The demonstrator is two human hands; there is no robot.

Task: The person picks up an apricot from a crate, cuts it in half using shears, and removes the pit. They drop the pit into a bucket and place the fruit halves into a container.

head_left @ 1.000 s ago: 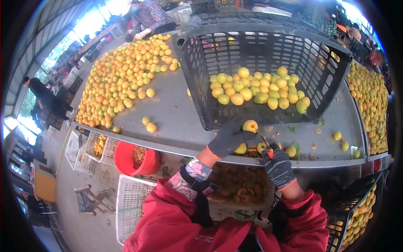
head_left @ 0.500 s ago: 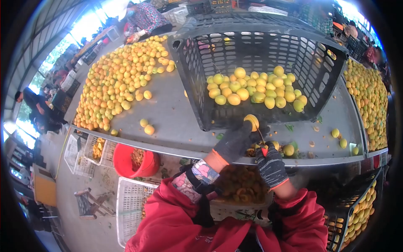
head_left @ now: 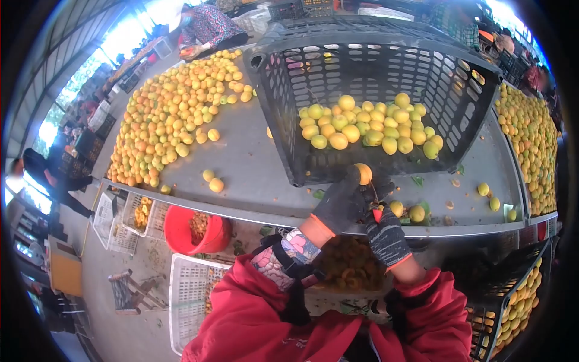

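Observation:
In a dark glove, my left hand (head_left: 339,204) is closed around a yellow apricot-like fruit (head_left: 363,174) at the table's front edge. My right hand (head_left: 386,235), in a grey-black knit glove, grips a small knife (head_left: 377,214) by its red handle; the thin blade points up against the fruit. Just beyond both hands, a black plastic crate (head_left: 289,163) lies on its side, with yellow-green fruits (head_left: 389,145) inside. Two loose fruits (head_left: 416,213) rest right of my right hand. My fingertips partly hide the blade and the held fruit.
A large fruit pile (head_left: 175,120) covers the table's left side; another (head_left: 528,145) lies far right. Below the edge are a red bucket (head_left: 211,238) with cut pieces, white baskets (head_left: 181,301) and a black crate of fruit (head_left: 500,320). A person (head_left: 211,27) works across the table.
My hands have drawn closer together around the fruit, and the fruit has turned slightly with the knife against it. At far left, a standing person has shifted.

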